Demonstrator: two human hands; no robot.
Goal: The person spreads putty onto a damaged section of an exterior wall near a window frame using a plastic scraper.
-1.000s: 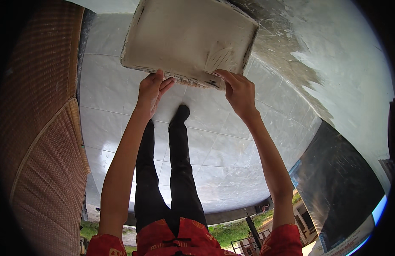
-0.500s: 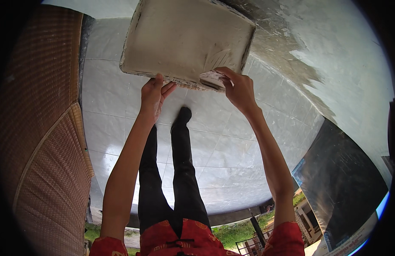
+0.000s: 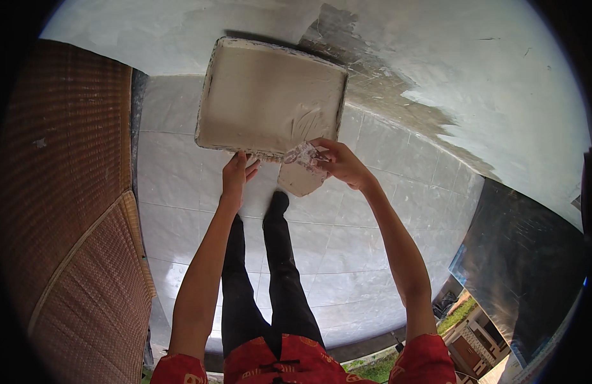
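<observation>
A rectangular tray [image 3: 270,89] filled with smooth beige-grey paste is in front of me, close to the wall. My left hand [image 3: 236,179] grips its near rim, thumb on top and fingers underneath. In my right hand [image 3: 339,163] is a paste-smeared scraper [image 3: 299,180], pinched between thumb and fingers at the tray's near right corner. Its flat blade hangs over the near rim toward me, coated in paste. Drag marks show in the paste beside that corner.
The pale wall [image 3: 449,70] has a rough dark grey patch [image 3: 385,83] low down. Woven brown blinds [image 3: 72,160] hang at left, and a dark sheet [image 3: 520,262] stands at right. My legs [image 3: 280,256] are over grey floor tiles [image 3: 347,249].
The scraper has come out of the paste at the near right corner and over the rim, its blade now facing me. The tray appears lower in view, with more wall visible.
</observation>
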